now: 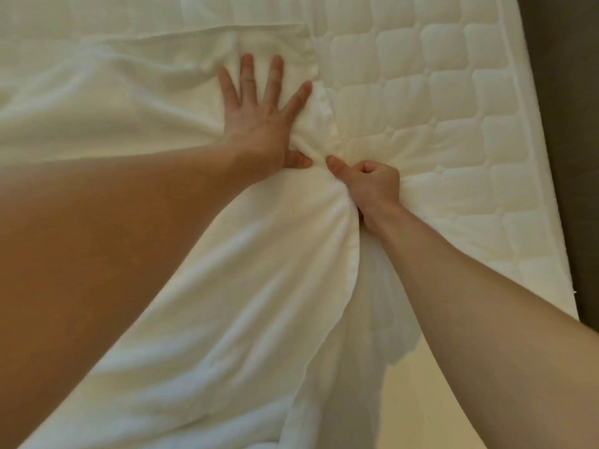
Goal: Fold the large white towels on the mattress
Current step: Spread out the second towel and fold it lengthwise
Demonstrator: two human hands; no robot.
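Observation:
A large white towel (155,102) lies rumpled across the quilted white mattress (453,102). Its right hem runs down the middle of the view. My left hand (259,115) lies flat on the towel with its fingers spread, pressing the cloth near that hem. Just to its right, my right hand (369,183) is curled into a fist and grips a bunch of the towel's edge. From that grip the towel fans out in folds toward me and hangs over the near side of the mattress.
A second layer of white cloth (265,14) lies at the far edge beyond the towel. The mattress's right edge (534,157) borders a dark strip of floor or wall (570,92). Pale floor (431,384) shows at the bottom between my arms.

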